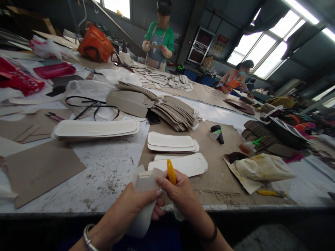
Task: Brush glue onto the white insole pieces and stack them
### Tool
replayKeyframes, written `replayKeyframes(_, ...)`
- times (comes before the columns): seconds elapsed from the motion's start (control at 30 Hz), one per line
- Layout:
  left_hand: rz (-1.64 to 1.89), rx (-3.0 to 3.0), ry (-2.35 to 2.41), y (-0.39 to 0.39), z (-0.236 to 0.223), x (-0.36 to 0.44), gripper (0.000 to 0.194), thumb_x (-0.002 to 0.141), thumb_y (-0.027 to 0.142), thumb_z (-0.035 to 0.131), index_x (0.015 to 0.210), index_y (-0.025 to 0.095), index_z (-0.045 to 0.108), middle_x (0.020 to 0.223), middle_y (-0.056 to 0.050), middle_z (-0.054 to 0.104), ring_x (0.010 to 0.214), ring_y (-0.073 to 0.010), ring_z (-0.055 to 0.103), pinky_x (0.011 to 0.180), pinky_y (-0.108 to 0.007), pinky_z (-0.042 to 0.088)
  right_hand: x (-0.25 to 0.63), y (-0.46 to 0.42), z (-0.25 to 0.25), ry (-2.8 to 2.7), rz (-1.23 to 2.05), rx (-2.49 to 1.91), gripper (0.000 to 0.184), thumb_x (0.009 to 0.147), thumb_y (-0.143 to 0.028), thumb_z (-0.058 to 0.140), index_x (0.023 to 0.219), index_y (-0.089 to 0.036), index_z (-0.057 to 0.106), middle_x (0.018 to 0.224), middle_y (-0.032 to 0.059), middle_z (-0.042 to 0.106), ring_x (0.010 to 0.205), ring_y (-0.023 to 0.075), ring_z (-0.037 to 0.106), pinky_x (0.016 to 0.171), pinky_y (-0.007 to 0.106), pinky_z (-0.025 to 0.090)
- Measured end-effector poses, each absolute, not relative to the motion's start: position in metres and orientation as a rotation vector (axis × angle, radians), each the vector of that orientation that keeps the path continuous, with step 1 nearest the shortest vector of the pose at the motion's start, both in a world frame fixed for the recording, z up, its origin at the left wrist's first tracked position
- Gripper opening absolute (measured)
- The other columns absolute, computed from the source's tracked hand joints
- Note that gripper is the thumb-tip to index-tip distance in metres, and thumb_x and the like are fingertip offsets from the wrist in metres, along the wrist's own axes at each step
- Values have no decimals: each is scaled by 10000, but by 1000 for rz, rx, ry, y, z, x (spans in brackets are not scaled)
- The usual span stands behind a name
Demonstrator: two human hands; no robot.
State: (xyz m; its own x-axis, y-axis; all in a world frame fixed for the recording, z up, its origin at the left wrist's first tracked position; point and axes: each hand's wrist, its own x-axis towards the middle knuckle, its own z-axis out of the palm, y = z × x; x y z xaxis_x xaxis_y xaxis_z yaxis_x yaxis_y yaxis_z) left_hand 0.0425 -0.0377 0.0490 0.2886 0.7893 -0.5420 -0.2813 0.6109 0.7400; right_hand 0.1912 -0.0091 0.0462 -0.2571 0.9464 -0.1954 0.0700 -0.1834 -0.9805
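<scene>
My left hand (pixel 136 198) is wrapped round a bent, off-white flat piece (pixel 143 219) at the table's front edge. Thumb and fingers of my right hand (pixel 183 191) are closed at the right edge of that piece. A yellow-handled brush (pixel 171 171) is also held in my right hand, handle pointing up; its lower end is mostly hidden. Just beyond my hands lie two small stacks of white rounded strips, a nearer stack (pixel 180 166) and a farther stack (pixel 171 141). A longer white stack (pixel 96 128) lies to the left.
Fanned grey-brown pieces (pixel 175 111) lie mid-table, near a black cord (pixel 95 108). At right are a stained plastic container (pixel 267 167), another yellow brush (pixel 270 193) and a small bottle (pixel 216 134). An orange bag (pixel 95 43) sits back left. Two people work across the table.
</scene>
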Motion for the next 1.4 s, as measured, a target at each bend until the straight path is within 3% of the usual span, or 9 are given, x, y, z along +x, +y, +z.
replayKeyframes(0.17, 796, 617, 1014, -39, 47, 45, 395, 654, 486, 830, 811, 145, 708, 700, -53, 731, 606, -163, 646, 590, -261, 520, 194, -11, 43, -1381, 1472, -1275, 299, 789, -451, 649, 686, -209, 506, 587, -63, 466, 545, 105, 412, 528, 245, 354)
replayKeyframes(0.33, 893, 566, 981, -38, 45, 46, 343, 584, 428, 869, 684, 147, 700, 555, -15, 654, 523, -118, 546, 529, -222, 439, 196, -11, 43, -1396, 1435, -1269, 296, 797, -449, 652, 693, -214, 506, 573, -78, 421, 526, 94, 359, 507, 240, 317)
replayKeyframes(0.47, 983, 502, 1099, -35, 41, 51, 396, 533, 447, 890, 742, 147, 738, 601, -26, 694, 546, -140, 577, 531, -240, 454, 197, -12, 37, -1326, 1557, -1224, 327, 779, -496, 684, 727, -214, 527, 535, -95, 389, 469, 83, 305, 455, 240, 262)
replayKeyframes(0.67, 1084, 473, 1162, -37, 43, 60, 561, 531, 400, 919, 1008, 159, 749, 894, -71, 794, 900, -251, 710, 802, -289, 539, 197, -15, 27, -1223, 1502, -1285, 418, 758, -584, 696, 687, -215, 511, 487, -99, 351, 444, 85, 305, 425, 241, 251)
replayKeyframes(0.8, 1069, 445, 1088, -37, 45, 63, 565, 580, 399, 898, 1056, 145, 732, 942, -90, 797, 892, -256, 716, 881, -329, 537, 197, -15, 26, -1216, 1458, -1325, 443, 738, -608, 711, 691, -203, 537, 502, -92, 375, 444, 82, 327, 424, 235, 270)
replayKeyframes(0.97, 1006, 463, 1095, -42, 30, 65, 545, 578, 432, 883, 1018, 153, 722, 858, -79, 775, 813, -262, 699, 814, -365, 542, 196, -18, 26, -1118, 1577, -1313, 506, 706, -666, 726, 756, -198, 541, 516, -93, 427, 440, 77, 358, 439, 219, 311)
replayKeyframes(1.17, 874, 588, 1280, -52, 14, 42, 354, 637, 502, 802, 687, 194, 634, 573, 43, 559, 605, -150, 484, 624, -269, 401, 241, -15, 39, -920, 1580, -1391, 510, 704, -622, 764, 887, -227, 499, 676, -40, 554, 584, 134, 509, 551, 250, 423)
replayKeyframes(1.3, 929, 542, 1331, -35, 17, 28, 379, 669, 548, 750, 769, 198, 645, 552, 59, 524, 599, -148, 441, 625, -260, 365, 272, -1, 54, -1323, 1464, -1537, 349, 813, -537, 670, 825, -213, 540, 633, -44, 495, 558, 130, 452, 529, 252, 365)
replayKeyframes(1.4, 911, 597, 1338, -19, 18, 27, 391, 652, 563, 752, 655, 197, 614, 544, 45, 530, 589, -150, 444, 610, -262, 355, 268, 18, 64, -1831, 1274, -1582, 252, 846, -405, 613, 718, -195, 557, 654, -28, 505, 613, 133, 441, 575, 257, 347)
